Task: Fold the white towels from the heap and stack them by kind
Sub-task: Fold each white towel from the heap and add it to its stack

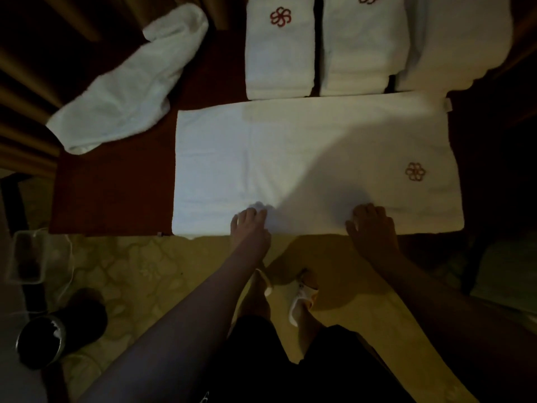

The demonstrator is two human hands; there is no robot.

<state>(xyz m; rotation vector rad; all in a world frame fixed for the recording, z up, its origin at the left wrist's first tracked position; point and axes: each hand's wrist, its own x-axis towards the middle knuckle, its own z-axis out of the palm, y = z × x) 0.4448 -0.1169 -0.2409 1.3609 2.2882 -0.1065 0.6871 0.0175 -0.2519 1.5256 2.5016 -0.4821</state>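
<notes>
A long white towel (305, 158) lies flat across the dark red table (116, 184), folded lengthwise, with a red flower emblem near its right end. My left hand (251, 225) pinches a small bunch of cloth at the towel's near edge. My right hand (373, 225) rests on the same edge further right, fingers spread flat. Behind the towel stand two stacks of folded white towels with red emblems, one (279, 53) on the left and one (360, 48) beside it. A thicker folded white pile (459, 45) sits at the far right. A loose, crumpled white towel (128, 88) lies at the table's back left.
Below the table's near edge is a patterned yellowish floor (145, 271), where my feet in white slippers (299, 298) stand. A clear plastic box (32, 257) and a dark metal cup (43, 341) sit at the left. Curtains hang behind the table on the left.
</notes>
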